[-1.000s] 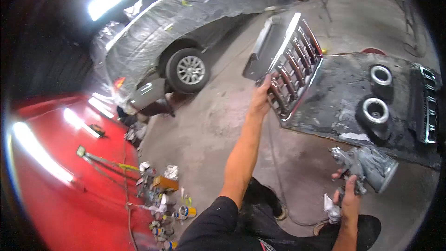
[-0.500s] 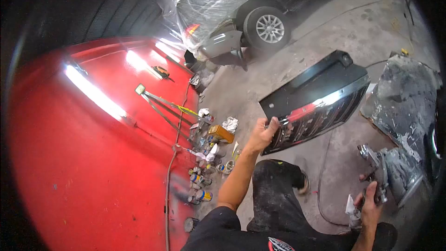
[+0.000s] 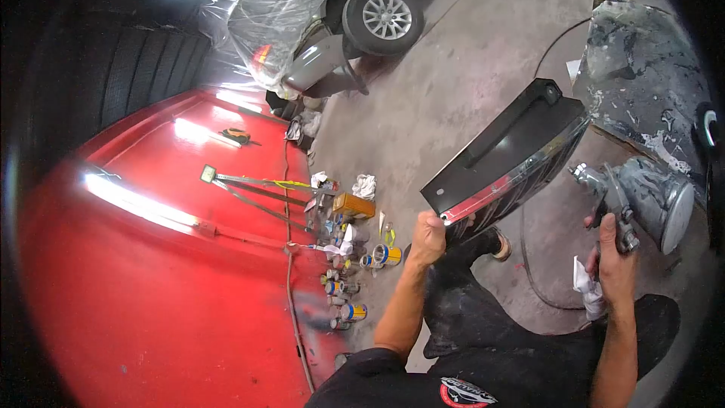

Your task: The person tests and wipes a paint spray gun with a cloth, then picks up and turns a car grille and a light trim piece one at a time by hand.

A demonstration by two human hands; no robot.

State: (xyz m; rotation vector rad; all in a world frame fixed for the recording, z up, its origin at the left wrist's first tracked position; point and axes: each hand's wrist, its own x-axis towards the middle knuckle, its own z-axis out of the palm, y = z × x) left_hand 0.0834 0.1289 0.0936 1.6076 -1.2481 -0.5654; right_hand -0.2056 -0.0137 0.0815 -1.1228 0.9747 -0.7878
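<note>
My left hand [image 3: 429,240] is closed on the near end of a glossy black panel [image 3: 495,147], held up off the floor. The panel has a ribbed lower side, and a red reflection runs along its edge. In my right hand [image 3: 615,264] is a metal spray gun [image 3: 615,211], my fingers wrapped around its handle. The gun's large cup [image 3: 664,200] points to the right, and its nozzle end faces up toward the panel, apart from it. Beside my right wrist, a crumpled white rag or paper [image 3: 589,295] shows; what holds it is hidden.
Several paint cans [image 3: 353,311] and an orange-yellow tin [image 3: 355,205] stand along the red wall [image 3: 174,295]. A folding stand [image 3: 253,189] leans there. A plastic-covered car [image 3: 279,23] is at the back. A hose [image 3: 529,264] crosses the floor. A paint-stained board [image 3: 642,75] stands at right.
The panel has turned in my left hand, so its ribbed face shows less and its plain side more. My right hand keeps hold of the spray gun. The view has shifted.
</note>
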